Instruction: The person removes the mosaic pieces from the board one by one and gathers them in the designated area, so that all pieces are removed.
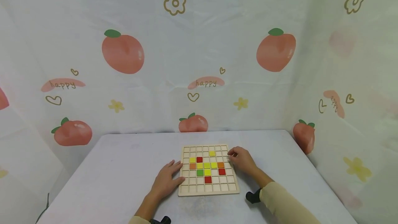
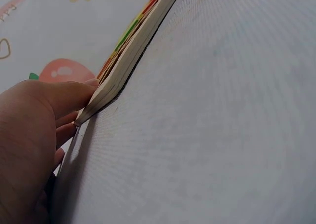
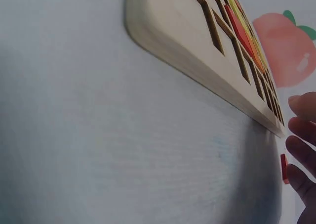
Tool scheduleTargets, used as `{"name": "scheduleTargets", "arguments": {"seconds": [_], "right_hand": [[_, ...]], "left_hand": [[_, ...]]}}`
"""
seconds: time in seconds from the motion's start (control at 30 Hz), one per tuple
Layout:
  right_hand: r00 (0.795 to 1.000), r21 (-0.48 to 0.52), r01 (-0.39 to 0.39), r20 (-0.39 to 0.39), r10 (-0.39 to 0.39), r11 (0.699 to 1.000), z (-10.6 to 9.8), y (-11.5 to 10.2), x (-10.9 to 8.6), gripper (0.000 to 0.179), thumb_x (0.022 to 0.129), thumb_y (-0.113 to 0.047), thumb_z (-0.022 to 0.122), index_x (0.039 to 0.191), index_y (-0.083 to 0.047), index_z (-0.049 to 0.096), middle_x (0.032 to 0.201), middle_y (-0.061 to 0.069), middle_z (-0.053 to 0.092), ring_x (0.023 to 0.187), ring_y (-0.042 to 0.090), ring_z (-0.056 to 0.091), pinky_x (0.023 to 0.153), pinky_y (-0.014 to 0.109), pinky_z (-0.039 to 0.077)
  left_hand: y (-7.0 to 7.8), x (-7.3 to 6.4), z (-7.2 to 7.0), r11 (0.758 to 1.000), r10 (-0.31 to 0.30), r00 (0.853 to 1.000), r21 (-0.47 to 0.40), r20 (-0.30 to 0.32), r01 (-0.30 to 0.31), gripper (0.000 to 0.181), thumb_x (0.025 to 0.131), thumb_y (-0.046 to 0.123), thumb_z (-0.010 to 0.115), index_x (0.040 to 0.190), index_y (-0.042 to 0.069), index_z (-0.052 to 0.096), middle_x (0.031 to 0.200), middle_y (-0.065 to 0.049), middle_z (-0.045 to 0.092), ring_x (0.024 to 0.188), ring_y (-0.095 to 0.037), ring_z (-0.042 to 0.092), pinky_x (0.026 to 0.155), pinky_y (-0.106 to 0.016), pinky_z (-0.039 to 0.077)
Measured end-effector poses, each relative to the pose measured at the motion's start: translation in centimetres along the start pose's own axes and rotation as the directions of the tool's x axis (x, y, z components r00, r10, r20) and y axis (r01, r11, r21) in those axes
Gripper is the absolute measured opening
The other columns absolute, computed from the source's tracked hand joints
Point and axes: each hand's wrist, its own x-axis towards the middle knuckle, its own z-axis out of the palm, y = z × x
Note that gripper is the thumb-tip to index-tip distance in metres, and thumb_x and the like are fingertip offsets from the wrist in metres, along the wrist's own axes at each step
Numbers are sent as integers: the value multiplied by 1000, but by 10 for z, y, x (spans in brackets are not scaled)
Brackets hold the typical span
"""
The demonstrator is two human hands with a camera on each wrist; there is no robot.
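A pale wooden grid board (image 1: 189, 189) lies flat on the table, with coloured square tiles in some of its cells. Yellow tiles (image 1: 206, 165) make up several of these; one green tile (image 1: 200, 173) sits among them, along with orange tiles (image 1: 220, 165) and red tiles (image 1: 208, 179). My left hand (image 1: 166, 180) rests at the board's left edge, thumb and fingers touching it. Beside the upper right edge is my right hand (image 1: 243, 160), its fingers loosely bent. A small red piece (image 3: 285, 168) shows by those fingertips in the right wrist view; whether they touch it I cannot tell.
The white table (image 1: 124, 168) spreads around the board, its far edge close to a patterned curtain (image 1: 202, 27). Black wrist-camera mounts (image 1: 253, 196) hang at both wrists. A dark cable (image 1: 46, 205) runs at the lower left.
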Motion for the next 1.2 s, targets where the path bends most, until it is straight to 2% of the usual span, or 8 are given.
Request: {"name": "scheduleTargets", "arguments": {"seconds": [0.23,0.43,0.7,0.97,1.2], "right_hand": [[998,5,67,7,-67,998,4,-8,-6,9,84,-6,73,91,-12,70,87,-7,61,87,16,55,82,41,49],[992,-6,114,48,-113,993,10,-11,-5,11,81,-6,76,91,-9,72,88,-6,64,84,15,55,81,40,49],[985,-57,111,139,-102,992,15,-15,0,9,80,-15,79,85,-17,71,94,-6,63,90,15,51,83,39,46],[984,-81,125,135,-113,989,17,-15,-4,14,80,-17,80,79,-22,67,95,-6,60,98,20,51,88,43,43],[986,-63,116,132,-107,991,18,-16,-8,16,81,-15,79,78,-22,65,101,-2,60,102,23,51,91,46,43]], "left_hand": [[1,0,0,1000,10,1000,7,-1,-10,58,84,38,70,135,11,60,140,-4,54,135,-36,39,105,-59,32],[0,-1,-2,1000,30,999,9,14,-30,60,85,40,69,135,10,59,141,-5,53,136,-36,38,105,-61,31],[-1,0,-5,998,62,996,14,65,-63,65,84,43,69,137,8,56,142,-7,52,137,-37,36,106,-61,29],[-3,0,-4,996,86,994,26,64,-88,65,84,43,69,137,7,56,142,-7,52,136,-37,36,105,-61,30],[-1,0,-5,999,44,997,24,64,-46,65,84,42,70,139,10,56,144,-4,51,138,-35,35,107,-60,29]]}}
